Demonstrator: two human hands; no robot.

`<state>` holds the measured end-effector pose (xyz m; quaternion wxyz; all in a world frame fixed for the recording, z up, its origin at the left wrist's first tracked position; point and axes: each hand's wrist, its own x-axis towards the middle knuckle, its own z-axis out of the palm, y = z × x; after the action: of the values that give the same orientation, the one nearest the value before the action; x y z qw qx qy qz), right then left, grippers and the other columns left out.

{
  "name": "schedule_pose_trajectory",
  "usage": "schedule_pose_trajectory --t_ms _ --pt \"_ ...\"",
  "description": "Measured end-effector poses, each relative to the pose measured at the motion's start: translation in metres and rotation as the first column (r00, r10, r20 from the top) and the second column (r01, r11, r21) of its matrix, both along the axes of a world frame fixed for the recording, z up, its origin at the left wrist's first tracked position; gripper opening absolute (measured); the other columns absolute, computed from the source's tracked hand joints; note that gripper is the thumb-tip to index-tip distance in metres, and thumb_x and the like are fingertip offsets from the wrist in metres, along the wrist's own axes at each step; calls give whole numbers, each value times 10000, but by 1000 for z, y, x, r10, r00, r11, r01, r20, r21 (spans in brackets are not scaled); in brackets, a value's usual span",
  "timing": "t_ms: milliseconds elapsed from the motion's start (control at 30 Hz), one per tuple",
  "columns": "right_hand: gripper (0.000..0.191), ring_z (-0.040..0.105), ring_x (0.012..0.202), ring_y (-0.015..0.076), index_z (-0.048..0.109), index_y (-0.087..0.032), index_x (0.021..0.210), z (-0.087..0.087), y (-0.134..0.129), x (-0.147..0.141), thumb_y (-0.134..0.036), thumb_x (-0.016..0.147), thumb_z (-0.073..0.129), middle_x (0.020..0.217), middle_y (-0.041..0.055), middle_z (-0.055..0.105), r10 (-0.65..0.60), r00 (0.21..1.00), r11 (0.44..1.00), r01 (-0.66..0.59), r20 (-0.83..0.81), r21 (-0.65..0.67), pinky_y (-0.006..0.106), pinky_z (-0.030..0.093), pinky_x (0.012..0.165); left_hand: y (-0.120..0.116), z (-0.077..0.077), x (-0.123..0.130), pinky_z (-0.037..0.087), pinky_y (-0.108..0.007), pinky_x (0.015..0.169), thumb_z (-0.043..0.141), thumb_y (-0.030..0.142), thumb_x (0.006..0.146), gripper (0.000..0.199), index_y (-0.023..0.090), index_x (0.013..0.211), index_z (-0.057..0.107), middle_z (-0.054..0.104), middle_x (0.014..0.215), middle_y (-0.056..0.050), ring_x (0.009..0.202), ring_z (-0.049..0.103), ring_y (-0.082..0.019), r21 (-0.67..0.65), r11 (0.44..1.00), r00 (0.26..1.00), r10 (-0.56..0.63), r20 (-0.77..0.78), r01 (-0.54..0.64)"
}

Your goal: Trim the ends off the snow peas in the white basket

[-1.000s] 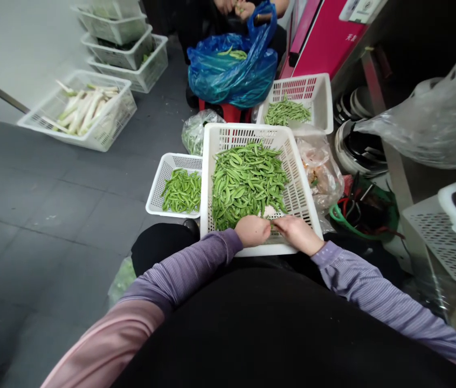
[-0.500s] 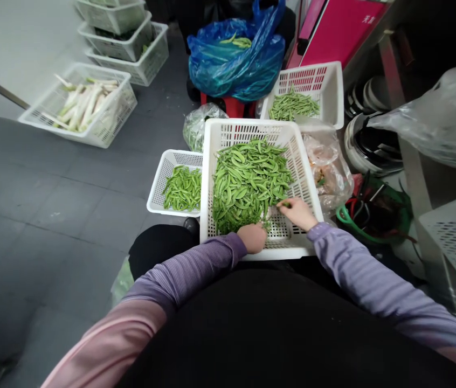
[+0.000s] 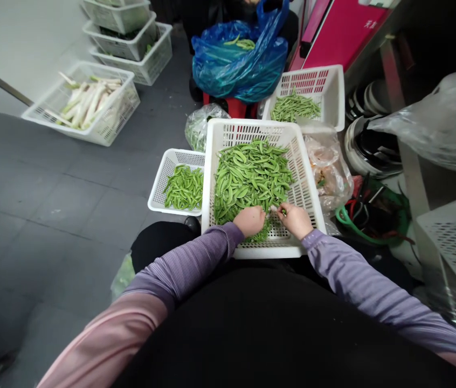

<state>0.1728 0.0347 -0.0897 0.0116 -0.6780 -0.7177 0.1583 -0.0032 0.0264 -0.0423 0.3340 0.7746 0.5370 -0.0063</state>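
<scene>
A large white basket (image 3: 312, 202) in front of me holds a heap of green pea pods (image 3: 248, 172). Over the near part of the heap is my left hand (image 3: 251, 221), its fingers closed; what they hold, if anything, is hidden. Close by on the right, my right hand (image 3: 293, 219) is pinched above the slotted basket floor, and something too small to make out is between its fingers. The fingertips of both hands nearly meet. Left of the large basket, a smaller white basket (image 3: 156, 188) contains more green pods (image 3: 184, 187).
Behind are a blue plastic bag (image 3: 232, 67) and a white basket (image 3: 335, 97) of green beans. To the right lie a clear bag (image 3: 329, 172) and a green basin (image 3: 385, 234) with tools. White stalks fill a basket (image 3: 118, 116) at the left, near stacked baskets (image 3: 139, 67).
My left hand has moved up and slightly right over the pods. The right hand has shifted slightly down and left, bringing the fingertips of both hands closer together.
</scene>
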Motion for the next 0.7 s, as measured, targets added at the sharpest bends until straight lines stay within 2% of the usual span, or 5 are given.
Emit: schedule_pose_trajectory --t_ms 133,333,433,567,700 --pt "171 601 731 200 666 -165 743 -18 17 -9 -312 706 588 744 92 658 -180 983 958 183 31 -222 259 406 617 -7 2 1 448 -317 756 330 226 841 284 121 850 594 646 875 -136 833 610 -220 3 999 999 -38 36 38" --pt "152 584 622 187 639 -130 676 -47 36 -28 -278 644 627 685 104 641 -276 961 941 271 6 -201 254 382 522 -12 3 -12 448 -269 761 373 236 817 261 142 831 616 656 845 -91 813 600 -181 6 1000 999 -30 19 30" --pt "146 551 589 162 611 -166 694 -39 25 -22 -309 664 604 633 43 615 -271 962 950 263 -25 -168 242 373 516 -8 4 -16 448 -272 767 370 222 818 264 135 841 619 656 851 -94 811 600 -182 8 1000 1000 2 19 -2" --pt "125 510 566 151 579 -207 766 -12 0 -8 -315 716 540 592 -3 573 -183 974 983 183 -133 -13 252 378 560 -2 6 -11 449 -282 762 372 210 825 248 120 816 603 647 849 -111 814 602 -186 -3 998 992 57 110 -57" --pt "125 538 610 160 593 -217 800 11 -23 -3 -279 702 545 712 9 621 -15 939 991 60 -345 120 276 397 611 0 7 -3 463 -218 570 356 245 854 231 124 799 545 598 658 -36 549 567 -103 -231 967 941 178 288 -112"
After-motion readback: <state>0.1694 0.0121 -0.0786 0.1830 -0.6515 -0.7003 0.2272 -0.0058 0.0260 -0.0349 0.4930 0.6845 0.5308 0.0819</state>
